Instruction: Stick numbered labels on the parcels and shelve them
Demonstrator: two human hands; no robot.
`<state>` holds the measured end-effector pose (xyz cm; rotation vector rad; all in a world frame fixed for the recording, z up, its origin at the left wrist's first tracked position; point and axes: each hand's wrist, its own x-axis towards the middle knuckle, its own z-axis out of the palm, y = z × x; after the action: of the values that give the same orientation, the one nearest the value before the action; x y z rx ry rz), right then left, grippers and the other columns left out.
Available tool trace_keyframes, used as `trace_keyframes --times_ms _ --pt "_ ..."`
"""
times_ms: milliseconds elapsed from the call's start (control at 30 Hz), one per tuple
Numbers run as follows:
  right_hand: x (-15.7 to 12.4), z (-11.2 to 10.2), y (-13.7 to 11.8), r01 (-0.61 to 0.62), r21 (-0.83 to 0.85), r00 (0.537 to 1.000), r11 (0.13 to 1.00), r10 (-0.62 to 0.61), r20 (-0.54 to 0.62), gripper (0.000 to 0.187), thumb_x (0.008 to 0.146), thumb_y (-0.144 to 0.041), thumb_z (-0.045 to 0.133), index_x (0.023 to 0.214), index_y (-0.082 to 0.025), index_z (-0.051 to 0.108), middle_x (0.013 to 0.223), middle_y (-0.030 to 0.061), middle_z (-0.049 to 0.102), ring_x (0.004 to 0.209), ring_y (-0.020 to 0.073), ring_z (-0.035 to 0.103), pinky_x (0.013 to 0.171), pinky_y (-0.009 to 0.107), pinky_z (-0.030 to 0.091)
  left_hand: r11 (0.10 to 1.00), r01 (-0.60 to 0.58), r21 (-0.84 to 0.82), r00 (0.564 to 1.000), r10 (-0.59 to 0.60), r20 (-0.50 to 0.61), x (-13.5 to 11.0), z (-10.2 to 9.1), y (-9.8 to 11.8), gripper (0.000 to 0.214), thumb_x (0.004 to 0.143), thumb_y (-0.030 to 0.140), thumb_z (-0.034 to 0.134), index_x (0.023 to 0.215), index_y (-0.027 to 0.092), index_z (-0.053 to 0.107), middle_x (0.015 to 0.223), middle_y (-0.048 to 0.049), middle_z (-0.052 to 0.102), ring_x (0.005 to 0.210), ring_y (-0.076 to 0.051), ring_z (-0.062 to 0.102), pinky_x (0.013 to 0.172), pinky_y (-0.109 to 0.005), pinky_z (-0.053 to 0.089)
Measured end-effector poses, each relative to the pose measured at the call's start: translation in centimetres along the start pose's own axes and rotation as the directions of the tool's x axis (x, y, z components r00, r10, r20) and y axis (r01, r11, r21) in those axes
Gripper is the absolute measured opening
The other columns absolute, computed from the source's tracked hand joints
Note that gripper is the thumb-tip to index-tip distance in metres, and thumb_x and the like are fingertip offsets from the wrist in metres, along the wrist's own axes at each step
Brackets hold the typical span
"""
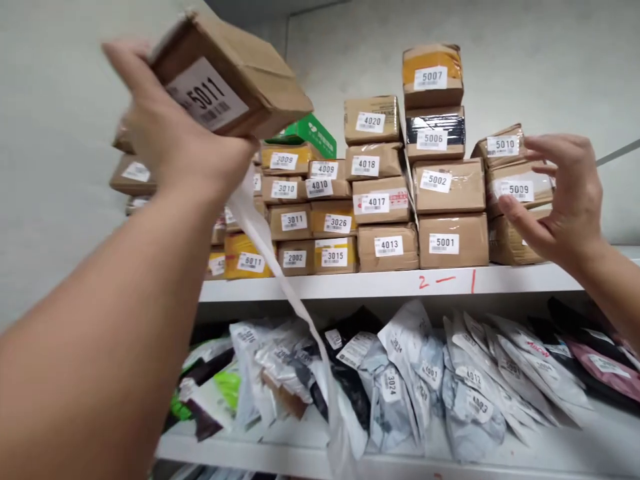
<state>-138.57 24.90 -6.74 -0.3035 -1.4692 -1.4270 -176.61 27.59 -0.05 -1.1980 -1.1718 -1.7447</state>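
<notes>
My left hand grips a small cardboard box labelled 5011, raised and tilted at the upper left. A white strip of label backing hangs below that hand; whether the fingers hold it is hidden. At the right, my right hand is open, thumb and fingers apart, in front of the boxes labelled 5010 and 5009. Whether it touches them I cannot tell. Below these two sits another box, its label partly covered by the hand.
Stacked labelled boxes fill the upper white shelf, which is marked 2-1 in red. A green box lies on the stack behind the held box. On the lower shelf, several plastic mailing bags lean side by side.
</notes>
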Motion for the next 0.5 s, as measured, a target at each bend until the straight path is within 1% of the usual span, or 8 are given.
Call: trace_keyframes --times_ms 33,67,133,200,300,400,500 --pt "-0.2 -0.1 -0.2 -0.017 -0.029 1.000 0.999 0.018 0.011 0.056 0.092 -0.038 0.062 0.145 -0.031 0.044 0.129 0.0123 0.057 0.122 0.0322 0.059 0.089 0.054 0.060 0.999 0.053 0.003 0.998 -0.053 0.012 0.7 0.2 -0.2 0.087 0.081 0.052 0.064 0.147 0.018 0.017 0.136 -0.0021 0.059 0.114 -0.020 0.056 0.102 -0.039 0.051" --pt "-0.4 -0.2 -0.6 -0.035 -0.053 0.999 0.998 0.036 0.016 0.055 0.092 -0.038 0.062 0.144 -0.032 0.045 0.129 0.0122 0.057 0.121 0.0322 0.059 0.088 0.053 0.060 0.996 0.083 0.019 0.996 -0.083 0.037 1.4 0.5 -0.3 0.085 0.080 0.051 0.067 0.145 0.020 0.023 0.134 -0.0021 0.061 0.111 -0.020 0.059 0.100 -0.040 0.052" --pt "-0.7 -0.7 -1.5 -0.062 -0.092 0.998 0.994 0.064 0.022 0.054 0.091 -0.038 0.062 0.143 -0.035 0.047 0.127 0.0118 0.059 0.120 0.0315 0.060 0.087 0.052 0.060 0.994 0.075 0.084 0.990 -0.084 0.110 2.4 1.4 0.0 0.082 0.078 0.047 0.069 0.145 0.022 0.028 0.132 -0.0043 0.063 0.110 -0.026 0.062 0.095 -0.046 0.054" --pt "-0.8 -1.4 -2.4 -0.074 -0.138 0.996 0.988 0.079 0.030 0.052 0.091 -0.037 0.063 0.142 -0.036 0.049 0.125 0.0120 0.061 0.120 0.0317 0.059 0.089 0.052 0.059 0.991 0.035 0.132 0.984 -0.057 0.171 3.2 2.4 0.4 0.081 0.079 0.045 0.069 0.146 0.023 0.030 0.131 -0.0060 0.065 0.109 -0.031 0.063 0.091 -0.051 0.054" --pt "-1.0 -2.7 -3.4 -0.082 -0.239 0.993 0.968 0.100 0.067 0.048 0.092 -0.037 0.062 0.139 -0.035 0.052 0.122 0.0133 0.063 0.119 0.0324 0.060 0.094 0.054 0.057 0.994 0.022 0.109 0.974 -0.046 0.221 4.3 3.8 0.8 0.081 0.080 0.044 0.069 0.147 0.023 0.029 0.131 -0.0070 0.066 0.110 -0.032 0.063 0.091 -0.054 0.053" --pt "-1.4 -4.2 -3.6 -0.073 -0.343 0.985 0.937 0.122 0.123 0.045 0.094 -0.039 0.060 0.138 -0.034 0.052 0.118 0.0150 0.064 0.117 0.0328 0.062 0.095 0.054 0.056 0.998 0.026 0.060 0.965 -0.041 0.258 5.3 4.9 0.8 0.085 0.076 0.042 0.070 0.148 0.021 0.028 0.135 -0.0086 0.064 0.113 -0.034 0.062 0.093 -0.056 0.051" --pt "-2.1 -5.7 -3.4 -0.079 -0.433 0.973 0.898 0.164 0.161 0.042 0.095 -0.042 0.059 0.135 -0.030 0.055 0.115 0.0174 0.065 0.116 0.0336 0.062 0.094 0.053 0.055 0.997 -0.007 0.074 0.959 -0.014 0.284 6.2 6.1 0.4 0.090 0.071 0.037 0.072 0.148 0.021 0.029 0.138 -0.0094 0.063 0.117 -0.035 0.061 0.096 -0.055 0.051"
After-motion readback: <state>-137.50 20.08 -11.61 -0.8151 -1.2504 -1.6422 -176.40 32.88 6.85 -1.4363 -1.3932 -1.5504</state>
